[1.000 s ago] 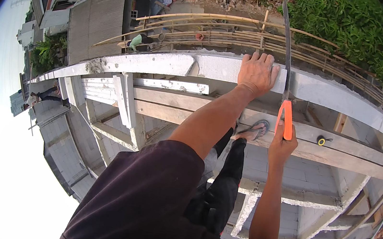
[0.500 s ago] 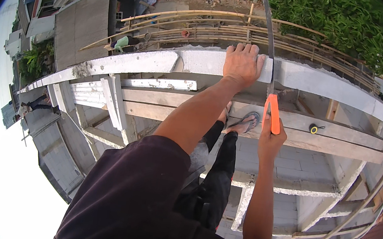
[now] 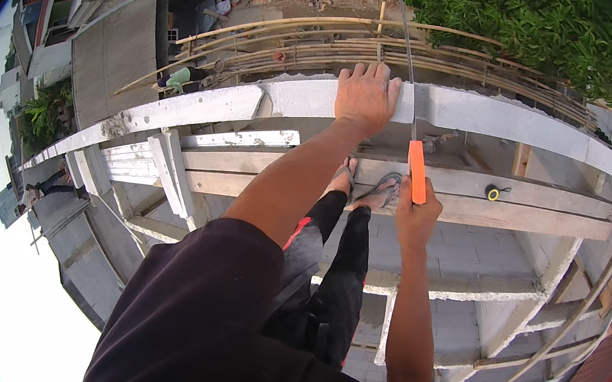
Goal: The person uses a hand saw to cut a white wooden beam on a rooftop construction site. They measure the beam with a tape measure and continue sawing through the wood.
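Note:
My left hand [image 3: 366, 94] lies flat on top of a long white concrete beam [image 3: 201, 106], fingers curled over its far edge. My right hand [image 3: 416, 215] grips the orange handle of a hand saw [image 3: 417, 171]. Its thin blade runs up across the beam just right of my left hand and on past the bamboo beyond. My feet in sandals [image 3: 368, 188] stand on a wooden plank [image 3: 543, 208] below the beam.
A small tape measure [image 3: 493, 192] lies on the plank to the right. Bamboo scaffolding poles [image 3: 303, 36] run beyond the beam. Rooftops and a person [image 3: 182, 78] are far below; green bushes [image 3: 529, 23] at top right. White block walls [image 3: 468, 251] stand under the plank.
The view has shifted so the beam and hands sit lower and more central. My left hand stays on the beam; the saw has moved closer to it.

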`<action>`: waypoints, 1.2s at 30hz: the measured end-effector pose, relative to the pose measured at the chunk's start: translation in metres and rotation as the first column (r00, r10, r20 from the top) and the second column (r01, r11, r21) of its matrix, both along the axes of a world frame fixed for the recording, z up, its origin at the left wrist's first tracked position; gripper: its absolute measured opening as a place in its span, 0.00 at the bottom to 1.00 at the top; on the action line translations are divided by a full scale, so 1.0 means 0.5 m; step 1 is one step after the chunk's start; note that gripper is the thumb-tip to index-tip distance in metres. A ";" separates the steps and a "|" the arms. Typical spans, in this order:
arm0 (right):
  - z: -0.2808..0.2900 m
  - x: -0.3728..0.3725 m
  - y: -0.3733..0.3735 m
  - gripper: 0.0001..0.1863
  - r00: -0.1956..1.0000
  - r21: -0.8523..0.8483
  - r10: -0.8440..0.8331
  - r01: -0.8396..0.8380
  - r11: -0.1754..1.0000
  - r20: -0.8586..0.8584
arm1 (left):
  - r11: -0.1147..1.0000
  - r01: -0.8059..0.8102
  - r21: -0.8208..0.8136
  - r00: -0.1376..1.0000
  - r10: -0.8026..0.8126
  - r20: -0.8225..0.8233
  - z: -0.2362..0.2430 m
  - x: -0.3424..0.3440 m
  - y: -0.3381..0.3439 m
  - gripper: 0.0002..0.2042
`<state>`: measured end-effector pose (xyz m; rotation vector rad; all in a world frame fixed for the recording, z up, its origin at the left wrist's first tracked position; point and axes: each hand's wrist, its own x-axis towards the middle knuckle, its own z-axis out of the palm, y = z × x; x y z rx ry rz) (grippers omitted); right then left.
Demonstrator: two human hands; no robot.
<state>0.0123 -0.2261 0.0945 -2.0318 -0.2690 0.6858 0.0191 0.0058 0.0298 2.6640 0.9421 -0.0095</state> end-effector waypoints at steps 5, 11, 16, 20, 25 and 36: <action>-0.010 -0.015 -0.036 0.10 1.000 0.072 -0.009 0.008 0.997 0.007 | 1.000 0.029 0.001 0.999 -0.029 -0.025 0.014 0.000 0.001 0.18; -0.011 -0.054 -0.112 0.10 0.998 0.139 -0.066 0.068 0.988 -0.018 | 0.992 0.063 0.105 0.996 -0.056 -0.067 -0.022 0.006 -0.003 0.19; 0.004 -0.105 -0.214 0.09 0.996 0.097 -0.073 0.077 0.992 -0.048 | 0.988 0.079 0.136 0.997 -0.076 -0.022 -0.029 0.002 -0.004 0.19; -0.035 -0.076 -0.166 0.09 0.999 0.107 -0.049 0.050 0.993 -0.006 | 0.982 0.103 0.157 0.995 -0.101 -0.018 -0.029 -0.009 -0.010 0.20; -0.071 -0.048 -0.112 0.10 0.992 0.147 -0.098 0.108 0.983 -0.074 | 0.983 0.107 0.147 0.994 -0.103 -0.033 -0.042 0.004 -0.004 0.23; -0.094 -0.073 -0.169 0.09 0.997 0.093 -0.063 0.059 0.994 0.043 | 0.976 0.118 0.185 0.993 -0.120 0.003 -0.055 0.000 -0.003 0.27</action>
